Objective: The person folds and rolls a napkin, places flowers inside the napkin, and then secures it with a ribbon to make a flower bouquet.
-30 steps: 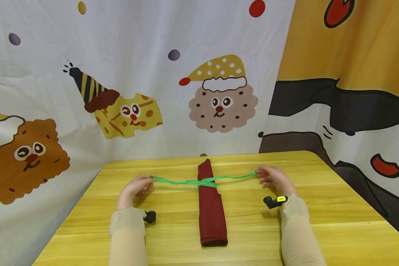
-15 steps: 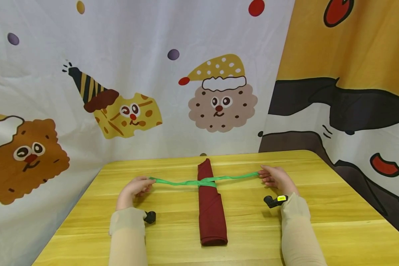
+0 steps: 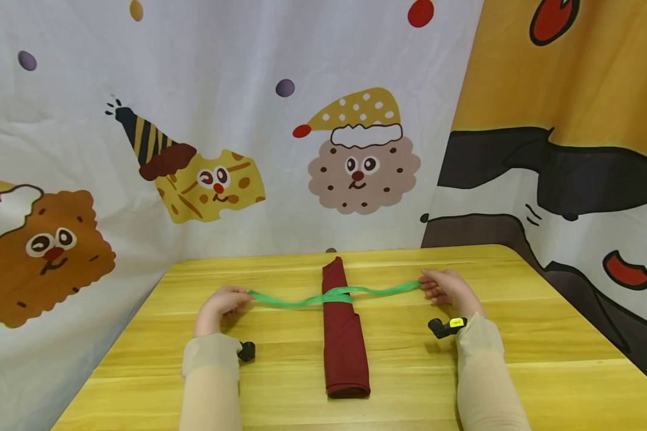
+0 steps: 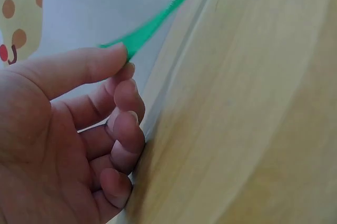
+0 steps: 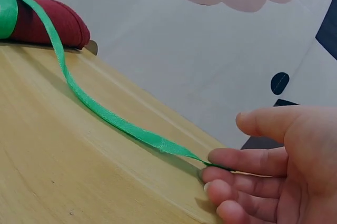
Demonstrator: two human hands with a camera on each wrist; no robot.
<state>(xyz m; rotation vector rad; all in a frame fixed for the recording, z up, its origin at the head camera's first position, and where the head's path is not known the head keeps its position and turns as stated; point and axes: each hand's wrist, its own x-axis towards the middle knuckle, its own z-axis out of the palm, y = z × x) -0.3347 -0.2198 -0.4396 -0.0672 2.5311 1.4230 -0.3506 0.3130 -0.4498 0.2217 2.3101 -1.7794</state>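
A dark red cloth roll lies lengthwise on the table, with a green ribbon crossed around its upper part. The ribbon's two ends run out sideways and sag a little. My left hand pinches one ribbon end between thumb and index finger, the other fingers curled loosely, as the left wrist view shows. On the other side, my right hand holds the opposite end between its index and middle fingers. Its thumb is lifted away from the ribbon in the right wrist view. The ribbon's underside beneath the roll is hidden.
The wooden table has a rounded far right corner. Behind it hangs a white curtain printed with cartoon food figures. A small black wrist camera juts from the right sleeve, and another wrist camera from the left.
My left hand has shifted slightly right, toward the roll, and the ribbon's left side sags more. The right-hand ribbon length also hangs slacker. The roll stays in place.
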